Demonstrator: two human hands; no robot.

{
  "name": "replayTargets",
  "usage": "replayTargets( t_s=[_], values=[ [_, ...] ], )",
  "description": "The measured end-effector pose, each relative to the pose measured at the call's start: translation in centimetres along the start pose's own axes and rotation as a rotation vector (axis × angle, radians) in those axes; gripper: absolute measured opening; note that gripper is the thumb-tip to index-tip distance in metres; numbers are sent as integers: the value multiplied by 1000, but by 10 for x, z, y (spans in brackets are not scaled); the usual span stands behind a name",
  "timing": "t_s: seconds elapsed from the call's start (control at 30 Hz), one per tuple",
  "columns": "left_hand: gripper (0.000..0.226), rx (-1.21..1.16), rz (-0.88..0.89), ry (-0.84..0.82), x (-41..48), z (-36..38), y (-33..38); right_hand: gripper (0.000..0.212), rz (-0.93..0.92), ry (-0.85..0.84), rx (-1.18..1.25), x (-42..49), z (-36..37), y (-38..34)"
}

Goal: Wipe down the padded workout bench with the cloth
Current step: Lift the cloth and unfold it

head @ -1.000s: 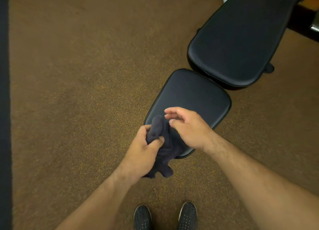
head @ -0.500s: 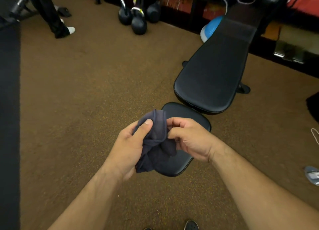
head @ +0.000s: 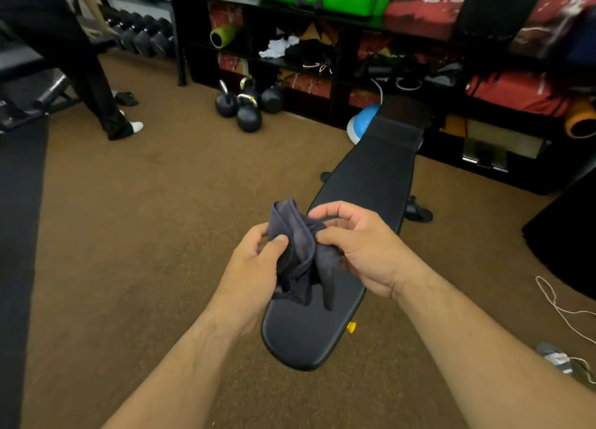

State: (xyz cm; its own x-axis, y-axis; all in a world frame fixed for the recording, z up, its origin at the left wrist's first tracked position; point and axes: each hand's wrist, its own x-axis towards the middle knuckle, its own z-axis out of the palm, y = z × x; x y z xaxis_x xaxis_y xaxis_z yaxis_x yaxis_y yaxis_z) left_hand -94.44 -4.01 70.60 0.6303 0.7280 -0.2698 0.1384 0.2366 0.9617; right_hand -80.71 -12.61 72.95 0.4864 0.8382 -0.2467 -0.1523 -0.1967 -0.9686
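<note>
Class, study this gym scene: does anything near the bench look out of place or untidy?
Yes. A white cord trails loose across the carpet right of the bench, and a small grey item lies by it. Both look like trip hazards. The bench itself seems undamaged.

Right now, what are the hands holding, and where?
The dark cloth, bunched between both: left hand grips its left side, right hand pinches its right folds.
</note>
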Motion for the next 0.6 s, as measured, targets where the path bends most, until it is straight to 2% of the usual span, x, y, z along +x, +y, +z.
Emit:
replayTargets(
  t_s=[0.13,0.2,0.27,0.37,0.53,0.6],
  values=[
    [44,-184,-184,-89,-12,13,29,24,-39,3,-45,-16,-9,-26],
    [59,-132,-194,-133,-12,18,39,23,-59,16,-90,-23,-17,-38],
    [63,-60,-175,-149,-11,26,47,23,-73,27,-105,-28,-28,-48],
    [54,4,-166,-141,-4,46,60,22,-89,46,-134,-32,-50,-61],
    [16,75,-116,-54,12,94,69,21,-92,96,-135,-30,-103,-75],
    [16,102,-68,-72,18,116,76,21,-93,98,-155,-30,-126,-82]
  ],
)
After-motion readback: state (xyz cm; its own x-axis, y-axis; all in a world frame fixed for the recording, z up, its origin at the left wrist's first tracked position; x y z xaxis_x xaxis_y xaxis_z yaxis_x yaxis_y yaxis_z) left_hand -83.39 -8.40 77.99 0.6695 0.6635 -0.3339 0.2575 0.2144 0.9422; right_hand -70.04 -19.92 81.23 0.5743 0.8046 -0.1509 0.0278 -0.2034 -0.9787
